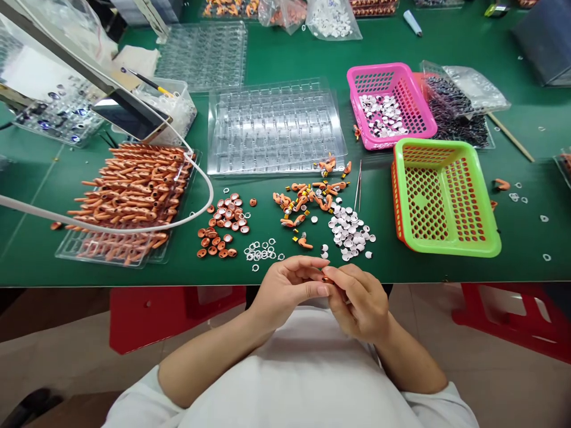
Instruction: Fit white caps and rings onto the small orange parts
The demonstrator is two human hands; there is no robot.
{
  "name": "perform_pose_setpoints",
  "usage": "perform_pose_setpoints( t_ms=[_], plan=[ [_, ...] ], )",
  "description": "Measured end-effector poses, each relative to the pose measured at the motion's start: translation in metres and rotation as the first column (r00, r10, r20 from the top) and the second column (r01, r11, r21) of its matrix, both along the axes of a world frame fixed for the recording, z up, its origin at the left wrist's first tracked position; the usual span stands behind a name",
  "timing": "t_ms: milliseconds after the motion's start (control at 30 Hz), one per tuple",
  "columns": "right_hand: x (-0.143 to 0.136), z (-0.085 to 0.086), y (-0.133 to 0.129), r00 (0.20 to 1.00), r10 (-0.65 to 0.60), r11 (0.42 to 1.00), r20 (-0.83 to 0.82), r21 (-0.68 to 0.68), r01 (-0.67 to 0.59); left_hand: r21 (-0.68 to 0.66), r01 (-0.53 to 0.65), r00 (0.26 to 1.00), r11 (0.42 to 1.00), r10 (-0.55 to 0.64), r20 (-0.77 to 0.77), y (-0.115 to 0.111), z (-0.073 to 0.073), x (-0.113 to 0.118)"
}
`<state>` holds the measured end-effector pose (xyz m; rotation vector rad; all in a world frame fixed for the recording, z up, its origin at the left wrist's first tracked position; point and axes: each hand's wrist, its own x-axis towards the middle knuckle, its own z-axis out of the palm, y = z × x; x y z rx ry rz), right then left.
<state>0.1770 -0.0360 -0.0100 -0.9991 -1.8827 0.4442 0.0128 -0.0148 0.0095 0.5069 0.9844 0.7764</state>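
Close to my body, at the table's near edge, my left hand (292, 290) and my right hand (359, 297) meet fingertip to fingertip. Both pinch a small orange-brown part (328, 279) with a dark spot; the fingers cover most of it. Just beyond them lie a pile of white discs (350, 232), a heap of curved orange pieces with yellow tips (307, 196), and a cluster of clear rings (261, 252). Farther left are orange cups with pale insides (228, 214). Metal tweezers (358, 187) lie beyond the discs.
At left, a stack of orange parts (134, 184) sits on clear trays under a white cable (209, 184) and a phone (129, 113). Clear blister trays (274, 128) lie mid-table. On the right stand a green basket (482, 196) and a pink basket (368, 139).
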Motion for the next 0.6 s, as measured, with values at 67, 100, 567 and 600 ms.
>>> perform_pose_setpoints(
  t_ms=[67,100,567,600],
  plan=[
    [0.000,0.000,0.000,1.000,0.000,1.000,-0.002,0.004,0.000,-0.009,-0.004,1.000,1.000,0.004,0.009,-0.001,0.000,0.000],
    [0.000,0.000,0.000,1.000,-0.001,1.000,-0.002,0.007,0.001,-0.015,-0.004,1.000,1.000,0.004,0.012,-0.001,-0.001,0.001],
    [-0.010,-0.005,-0.001,0.995,-0.100,0.995,-0.021,0.018,0.100,0.008,0.029,0.999,1.000,-0.029,0.041,-0.003,-0.006,-0.004],
    [-0.011,-0.007,-0.001,0.994,-0.103,0.995,-0.033,0.012,0.103,-0.001,0.022,0.999,1.000,-0.022,0.045,-0.002,-0.007,-0.004]
  ],
)
